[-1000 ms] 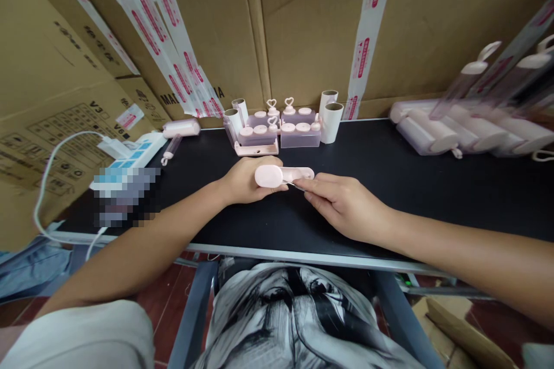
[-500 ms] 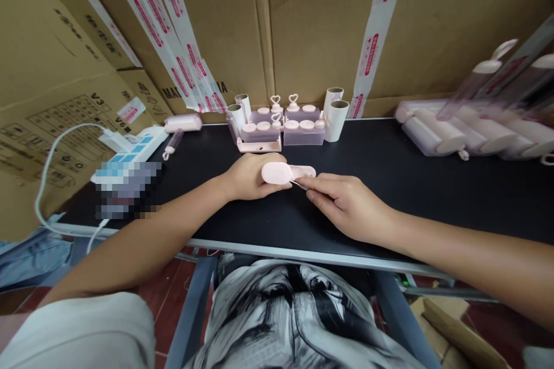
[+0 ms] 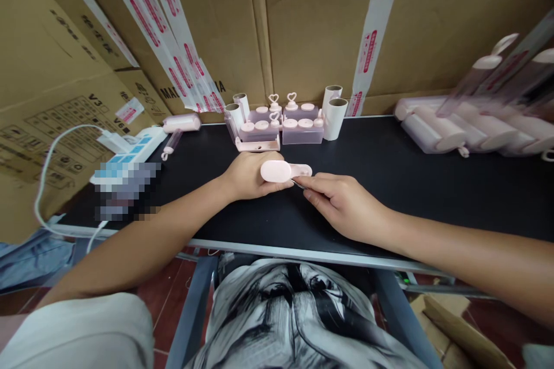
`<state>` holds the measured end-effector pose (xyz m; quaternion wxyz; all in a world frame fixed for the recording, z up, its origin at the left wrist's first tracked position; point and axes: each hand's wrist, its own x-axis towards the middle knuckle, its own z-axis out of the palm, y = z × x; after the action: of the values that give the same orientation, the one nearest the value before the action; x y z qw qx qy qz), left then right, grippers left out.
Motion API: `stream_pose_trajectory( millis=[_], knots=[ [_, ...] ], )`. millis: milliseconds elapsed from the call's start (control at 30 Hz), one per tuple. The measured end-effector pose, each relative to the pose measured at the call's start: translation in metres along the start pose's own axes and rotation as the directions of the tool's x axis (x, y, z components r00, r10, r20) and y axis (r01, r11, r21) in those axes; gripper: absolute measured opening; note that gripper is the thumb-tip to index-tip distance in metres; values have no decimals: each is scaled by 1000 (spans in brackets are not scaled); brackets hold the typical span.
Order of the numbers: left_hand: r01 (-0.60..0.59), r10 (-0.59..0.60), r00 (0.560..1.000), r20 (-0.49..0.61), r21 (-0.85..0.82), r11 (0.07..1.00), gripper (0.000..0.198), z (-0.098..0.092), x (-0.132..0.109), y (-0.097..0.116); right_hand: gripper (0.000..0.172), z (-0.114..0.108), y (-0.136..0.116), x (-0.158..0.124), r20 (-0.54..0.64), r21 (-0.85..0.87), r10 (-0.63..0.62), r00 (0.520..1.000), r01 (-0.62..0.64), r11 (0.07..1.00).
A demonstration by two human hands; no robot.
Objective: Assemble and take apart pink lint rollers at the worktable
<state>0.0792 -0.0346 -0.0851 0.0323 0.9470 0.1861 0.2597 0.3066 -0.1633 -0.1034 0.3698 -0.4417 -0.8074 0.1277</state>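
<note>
My left hand (image 3: 249, 176) is closed around a pale pink plastic handle piece (image 3: 283, 170), holding it just above the black table top (image 3: 411, 184). My right hand (image 3: 341, 202) pinches a thin metal tool (image 3: 298, 184), its tip touching the underside of the pink piece. Both hands meet at the middle of the table, close to its near edge.
Behind the hands stand pink caps on clear blocks (image 3: 298, 130) and white cardboard tubes (image 3: 333, 108). A pile of lint rollers (image 3: 471, 132) lies at the right. A power strip (image 3: 130, 153) with a white cable sits at the left. Taped cardboard boxes (image 3: 303, 23) wall the back.
None in the hands' grip; the view has shifted slightly and the hands with the pink piece stay almost in the same place.
</note>
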Motion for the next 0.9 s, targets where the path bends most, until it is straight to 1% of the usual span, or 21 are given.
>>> stream_pose_trajectory(
  millis=[233, 400, 567, 733, 900],
  knots=[
    [13, -12, 998, -53, 12, 1000, 59, 3, -1, 0, 35, 5, 0, -1, -35, 21, 23, 999, -23, 1000],
    [62, -61, 998, -25, 3, 998, 59, 1, -1, 2, 35, 2, -1, -1, -13, 31, 21, 1000, -20, 999],
    [59, -59, 998, -20, -2, 998, 58, 0, 0, 1, 37, 0, -3, 0, -6, 33, 13, 1000, -13, 999],
    [31, -31, 999, -10, -40, 999, 54, -1, 0, 1, 38, -1, -2, 0, -2, 37, -9, 1000, 9, 999],
    [60, -60, 998, 1, -25, 998, 55, -3, 1, 1, 36, -2, -2, -1, 11, 12, 9, 1000, -9, 1000]
  ],
)
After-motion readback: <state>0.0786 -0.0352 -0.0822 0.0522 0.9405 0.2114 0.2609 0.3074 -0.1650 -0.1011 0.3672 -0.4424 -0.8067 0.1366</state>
